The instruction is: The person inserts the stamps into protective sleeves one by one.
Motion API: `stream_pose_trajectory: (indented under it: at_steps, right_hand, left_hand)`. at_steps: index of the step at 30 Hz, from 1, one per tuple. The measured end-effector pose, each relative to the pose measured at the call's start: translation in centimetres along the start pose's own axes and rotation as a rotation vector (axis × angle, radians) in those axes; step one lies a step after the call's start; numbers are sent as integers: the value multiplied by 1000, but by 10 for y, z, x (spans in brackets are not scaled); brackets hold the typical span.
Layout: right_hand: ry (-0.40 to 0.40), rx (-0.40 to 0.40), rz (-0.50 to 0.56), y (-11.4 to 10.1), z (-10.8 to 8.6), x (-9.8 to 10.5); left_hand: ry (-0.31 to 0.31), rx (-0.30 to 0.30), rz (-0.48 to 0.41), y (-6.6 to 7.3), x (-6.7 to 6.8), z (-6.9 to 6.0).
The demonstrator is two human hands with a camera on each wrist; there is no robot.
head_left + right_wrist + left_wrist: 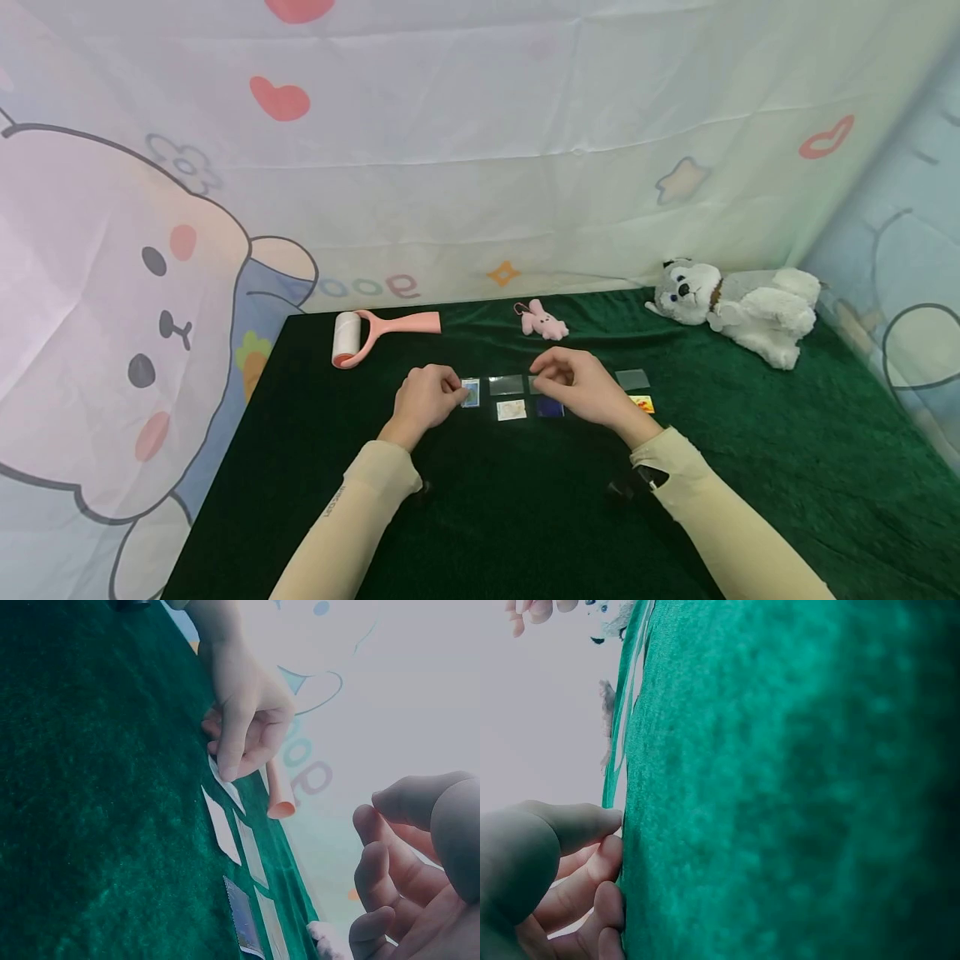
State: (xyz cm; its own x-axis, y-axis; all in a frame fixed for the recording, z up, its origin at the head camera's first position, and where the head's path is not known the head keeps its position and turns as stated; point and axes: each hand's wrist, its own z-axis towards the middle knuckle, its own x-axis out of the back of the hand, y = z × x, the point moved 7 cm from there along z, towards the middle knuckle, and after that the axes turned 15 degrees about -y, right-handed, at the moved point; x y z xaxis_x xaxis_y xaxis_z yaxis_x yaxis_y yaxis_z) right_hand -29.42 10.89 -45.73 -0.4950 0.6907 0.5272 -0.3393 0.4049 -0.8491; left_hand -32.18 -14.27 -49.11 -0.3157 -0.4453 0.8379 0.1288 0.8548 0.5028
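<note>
My left hand [426,398] pinches the near edge of a small blue-green picture card [471,392] between thumb and fingertips, low over the green cloth. In the right wrist view that card [229,787] lies under the thumb. My right hand [579,385] hovers above the cards, fingers loosely curled, with nothing visible in them. Beneath it are a dark blue card [550,407] and a partly hidden clear sleeve. Between the hands lie a clear sleeve [506,385] and a whitish card [512,410].
Right of my right hand lie another clear sleeve [632,379] and a yellow-red card [642,404]. Along the back are a pink lint roller [401,323], a pink bunny charm [543,322] and a grey-white plush dog [738,307]. A printed curtain [480,150] hangs behind.
</note>
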Motion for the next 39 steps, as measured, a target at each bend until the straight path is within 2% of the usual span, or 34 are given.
stream_pose_trajectory:
  at_steps: [10, 15, 18, 25, 30, 33, 39]
  right_hand:
    - [-6, 6, -22, -1, -2, 0]
    - [-2, 5, -47, 1, -2, 1]
    - [1, -3, -59, 1, -2, 1]
    - [-8, -14, -95, 0, -3, 0]
    - [-21, -13, -124, -1, -2, -3]
    - [-33, -4, -130, -2, 0, -5]
    - [-58, 29, -152, -2, 6, -12]
  left_hand:
    - [-4, -7, -4, -2, 0, 1]
    - [25, -27, -1, 1, 4, 1]
    - [51, -71, -23, 4, 6, 0]
    - [121, -268, -70, 17, 9, -1]
    - [147, -364, -104, 26, 11, -2]
    - [128, -377, -119, 30, 10, -2]
    - [86, -349, -133, 32, 7, -1]
